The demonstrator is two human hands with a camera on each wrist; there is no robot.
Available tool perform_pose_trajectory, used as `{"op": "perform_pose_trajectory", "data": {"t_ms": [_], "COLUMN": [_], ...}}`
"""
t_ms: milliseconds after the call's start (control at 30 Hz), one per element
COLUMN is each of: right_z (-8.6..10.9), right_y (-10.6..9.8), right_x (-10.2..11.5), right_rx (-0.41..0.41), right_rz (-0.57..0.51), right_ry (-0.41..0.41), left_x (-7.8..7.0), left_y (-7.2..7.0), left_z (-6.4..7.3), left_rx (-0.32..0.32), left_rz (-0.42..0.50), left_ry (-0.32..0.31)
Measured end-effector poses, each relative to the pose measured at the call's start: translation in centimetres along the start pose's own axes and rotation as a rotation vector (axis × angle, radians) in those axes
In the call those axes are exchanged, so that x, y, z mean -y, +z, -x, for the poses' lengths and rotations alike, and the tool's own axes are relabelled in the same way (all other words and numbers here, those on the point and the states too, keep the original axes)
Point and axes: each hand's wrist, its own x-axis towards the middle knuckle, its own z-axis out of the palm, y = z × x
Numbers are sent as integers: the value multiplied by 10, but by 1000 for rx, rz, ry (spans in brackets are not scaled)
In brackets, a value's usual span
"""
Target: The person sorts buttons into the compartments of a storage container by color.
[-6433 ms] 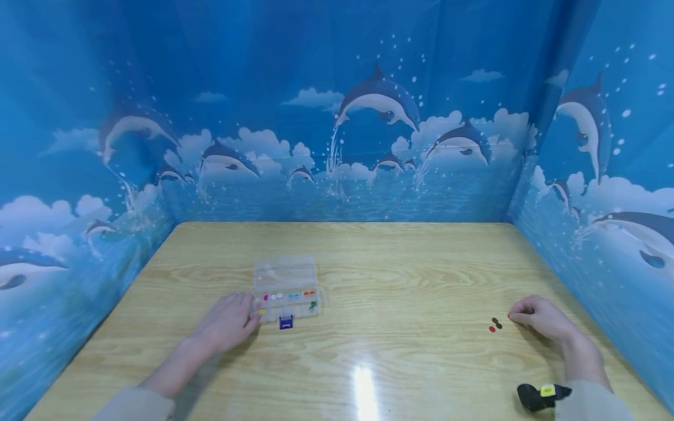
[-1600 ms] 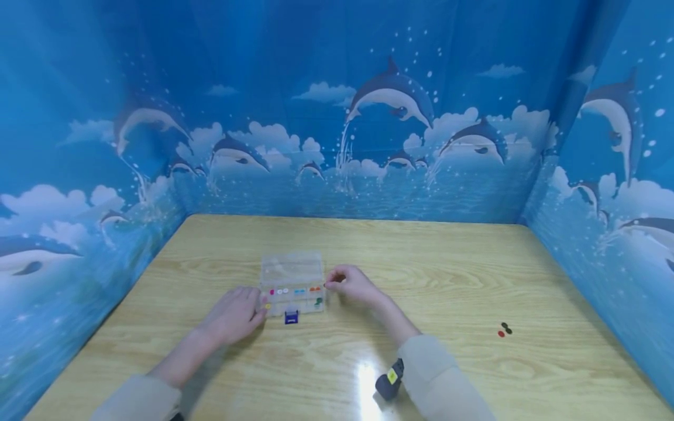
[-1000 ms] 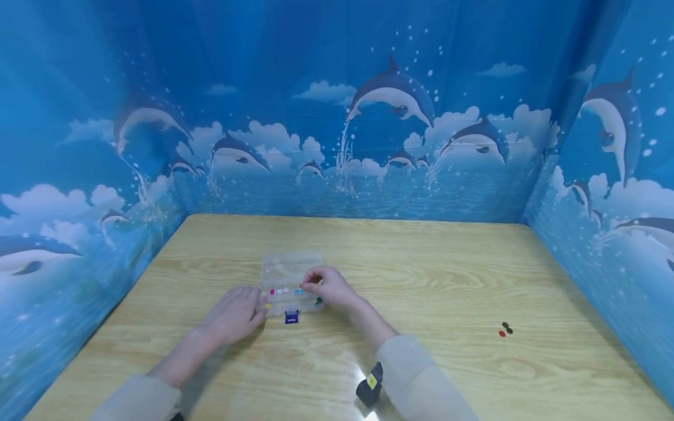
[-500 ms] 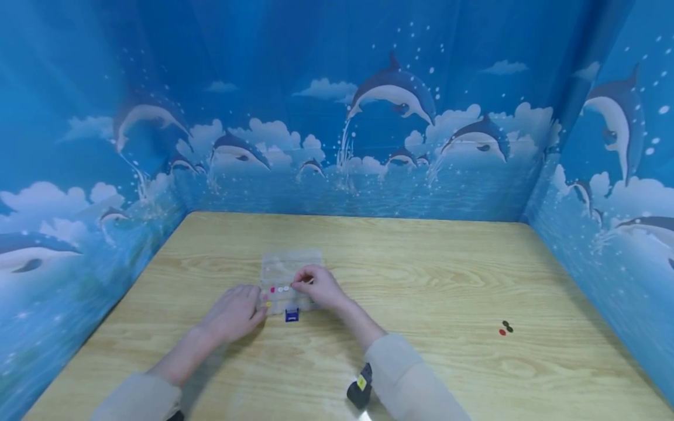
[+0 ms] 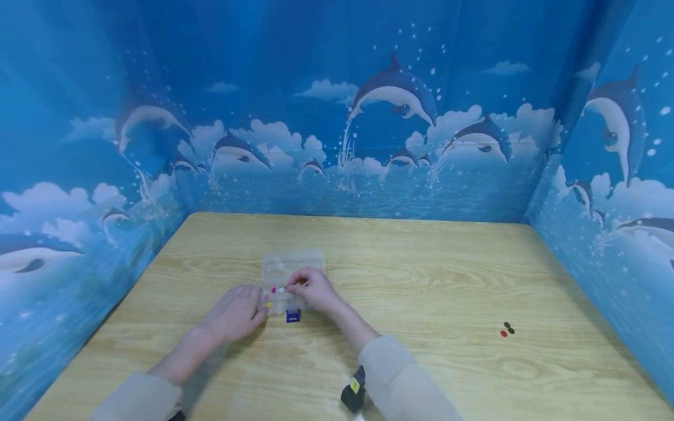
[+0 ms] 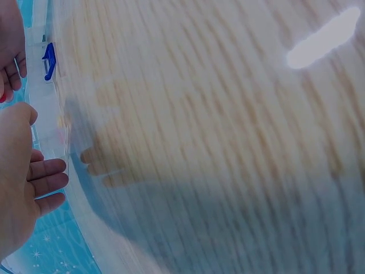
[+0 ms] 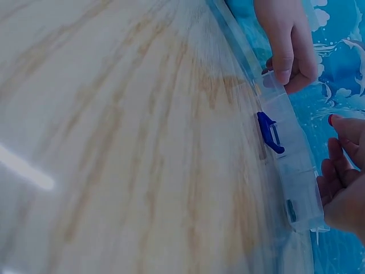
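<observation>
A clear compartment box [image 5: 278,269] with its lid raised stands left of the table's middle, a blue latch [image 5: 292,316] at its front. My left hand [image 5: 238,311] holds the box's left end, thumb by the front corner. My right hand [image 5: 315,288] is over the box, pinching a small red button [image 7: 331,120] between thumb and index finger; its other fingers are loosely curled. A pink button [image 5: 273,290], a white button [image 5: 281,290] and a yellow button [image 5: 270,304] show in compartments. My right hand hides the box's right part in the head view.
Two black buttons [image 5: 509,328] and another red button [image 5: 504,333] lie on the wooden table [image 5: 421,275] at the right. A dolphin-print curtain [image 5: 337,117] borders the table's back and sides. A black wrist camera [image 5: 353,396] hangs below my right sleeve.
My right hand has carried the red button from the table's right side to the box, then leftward over its compartments. My left hand has stayed at the box's left end.
</observation>
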Motion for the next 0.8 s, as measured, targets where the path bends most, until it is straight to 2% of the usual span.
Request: {"op": "perform_pose_trajectory", "data": {"t_ms": [433,800], "right_z": [-3,-2], "right_y": [8,10], "right_x": [0,2], "right_rx": [-56,-52], "right_rz": [95,158], "right_ry": [-24,-5], "left_x": [0,-1], "left_y": [1,0], "left_z": [0,0], "left_rx": [-37,-3], "left_rz": [-14,-7], "left_ry": [14,-1]}}
